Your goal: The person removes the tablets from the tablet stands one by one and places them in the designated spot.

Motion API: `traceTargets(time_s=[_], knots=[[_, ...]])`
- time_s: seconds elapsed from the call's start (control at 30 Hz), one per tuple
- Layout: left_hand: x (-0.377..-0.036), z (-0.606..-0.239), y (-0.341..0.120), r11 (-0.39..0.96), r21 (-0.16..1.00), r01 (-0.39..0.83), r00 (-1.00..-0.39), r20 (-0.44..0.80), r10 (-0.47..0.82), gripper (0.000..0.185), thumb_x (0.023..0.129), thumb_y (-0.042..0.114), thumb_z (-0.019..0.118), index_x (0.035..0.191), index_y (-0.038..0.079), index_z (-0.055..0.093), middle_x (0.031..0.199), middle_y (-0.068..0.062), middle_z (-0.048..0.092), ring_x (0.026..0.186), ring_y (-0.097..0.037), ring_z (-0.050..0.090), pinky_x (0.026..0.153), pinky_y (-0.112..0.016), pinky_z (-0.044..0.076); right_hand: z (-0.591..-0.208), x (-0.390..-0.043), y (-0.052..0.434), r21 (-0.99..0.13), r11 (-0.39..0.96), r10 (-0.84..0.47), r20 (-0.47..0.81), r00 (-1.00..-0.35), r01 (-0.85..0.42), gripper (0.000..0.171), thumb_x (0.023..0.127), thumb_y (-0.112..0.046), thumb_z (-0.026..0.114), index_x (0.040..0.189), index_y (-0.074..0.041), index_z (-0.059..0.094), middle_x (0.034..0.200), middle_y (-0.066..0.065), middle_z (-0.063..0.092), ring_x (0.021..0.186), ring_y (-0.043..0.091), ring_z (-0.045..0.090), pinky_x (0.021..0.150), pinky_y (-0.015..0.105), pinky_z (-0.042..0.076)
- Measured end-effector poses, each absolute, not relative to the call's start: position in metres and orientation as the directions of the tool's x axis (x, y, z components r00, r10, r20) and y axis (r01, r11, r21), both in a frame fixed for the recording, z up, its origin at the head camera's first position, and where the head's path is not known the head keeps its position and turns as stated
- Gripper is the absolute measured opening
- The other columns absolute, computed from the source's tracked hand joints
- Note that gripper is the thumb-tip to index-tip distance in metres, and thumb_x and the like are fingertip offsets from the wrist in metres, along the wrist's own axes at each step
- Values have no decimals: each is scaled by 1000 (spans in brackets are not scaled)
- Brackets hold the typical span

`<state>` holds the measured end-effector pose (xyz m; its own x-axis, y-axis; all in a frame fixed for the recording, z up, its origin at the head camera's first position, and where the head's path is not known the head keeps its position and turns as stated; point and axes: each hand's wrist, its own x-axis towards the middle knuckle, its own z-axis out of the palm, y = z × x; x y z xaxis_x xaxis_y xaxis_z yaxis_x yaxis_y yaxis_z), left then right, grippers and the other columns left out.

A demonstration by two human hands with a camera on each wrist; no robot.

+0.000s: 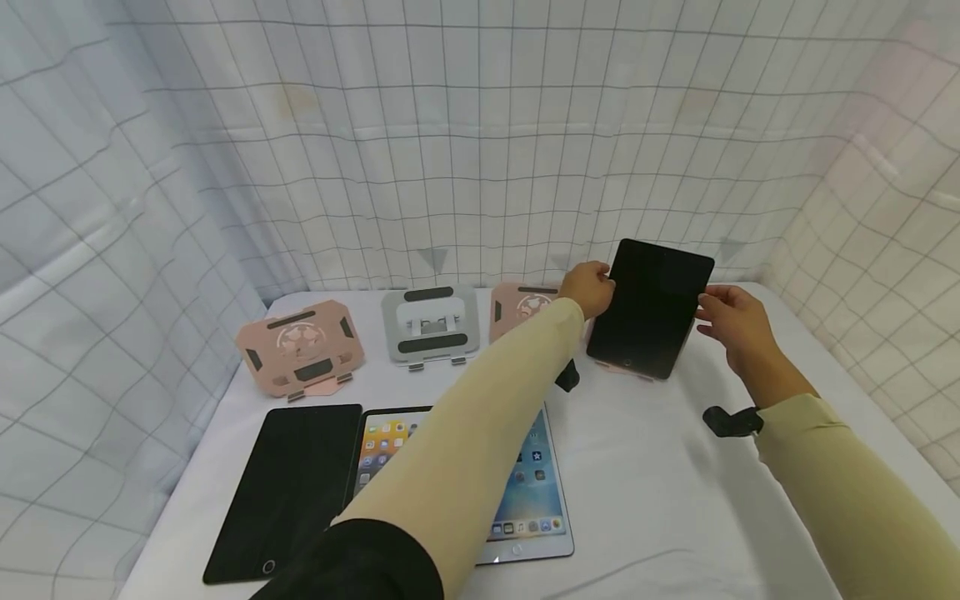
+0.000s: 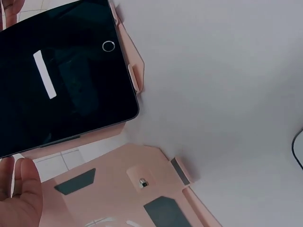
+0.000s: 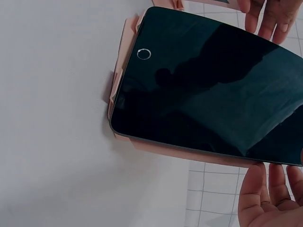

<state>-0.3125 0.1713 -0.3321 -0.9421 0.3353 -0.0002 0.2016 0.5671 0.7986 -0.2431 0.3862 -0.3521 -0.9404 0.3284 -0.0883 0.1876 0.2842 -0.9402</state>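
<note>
Leaning on a pink stand (image 3: pixel 124 71), the dark tablet (image 1: pixel 649 308) stands tilted. The left hand (image 1: pixel 588 287) touches its left edge with straight fingers (image 3: pixel 265 19). The right hand (image 1: pixel 731 321) is open beside its right edge, fingers loose.

We see a black tablet (image 1: pixel 651 308) on a pink stand (image 3: pixel 124 90). Beside it stand a grey stand (image 1: pixel 430 325) and a white worktop (image 1: pixel 660 500), grid-patterned curtains (image 1: pixel 480 150) behind.
</note>
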Motion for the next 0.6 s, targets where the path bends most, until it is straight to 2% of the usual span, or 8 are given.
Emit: traceTargets(time_s=[0.17,0.3,0.43,0.6], knots=[[-314,-337,176,528,837,142,-967,3,255,32,103,22,54,132,14,64,122,-1,67,111,-15,62,93,-26,48,-354,-243,386,-945,279,361,-58,-931,167,21,104,-30,49,117,-13,51,113,1,51,95,7,57,78,16,53],[-310,-340,180,475,876,88,-984,2,179,23,102,23,57,119,15,70,111,2,70,100,-14,63,85,-25,50,-355,-241,386,-948,280,381,-32,-924,149,14,104,-29,50,108,-15,50,107,1,51,89,6,57,74,14,52],[-311,-343,182,425,903,57,-991,-2,137,16,100,22,61,110,14,71,101,3,68,90,-12,62,78,-25,50,-357,-238,385,-965,238,384,-9,-923,109,12,103,-26,53,105,-14,50,104,2,50,89,9,55,72,14,52],[-313,-347,180,391,918,60,-991,8,132,10,99,20,63,103,14,70,92,4,65,83,-11,59,72,-24,49,-359,-236,385,-991,123,389,6,-921,46,10,101,-19,57,105,-11,52,102,3,52,89,12,56,72,15,53]])
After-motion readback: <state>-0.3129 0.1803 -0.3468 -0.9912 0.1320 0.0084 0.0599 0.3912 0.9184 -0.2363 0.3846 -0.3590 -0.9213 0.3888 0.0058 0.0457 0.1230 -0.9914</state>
